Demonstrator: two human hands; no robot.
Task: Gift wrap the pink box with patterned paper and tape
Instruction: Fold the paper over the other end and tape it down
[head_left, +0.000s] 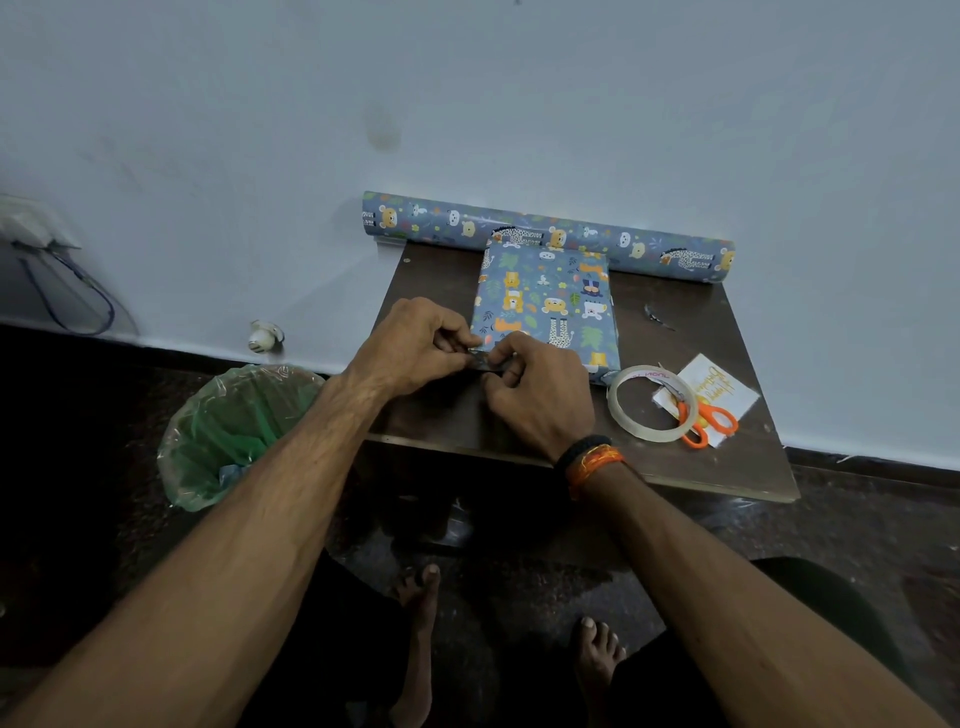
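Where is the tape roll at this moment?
In the head view, the tape roll lies flat on the table's right side, just right of the right hand, overlapping the orange scissors.

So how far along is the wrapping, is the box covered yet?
Mostly done: the box on the table is covered in patterned paper on every face that shows, no pink visible. In hand: left hand and right hand pinch a small strip, probably tape, at its near end. Left: sealing that end. The tape roll, scissors and paper roll lie aside.
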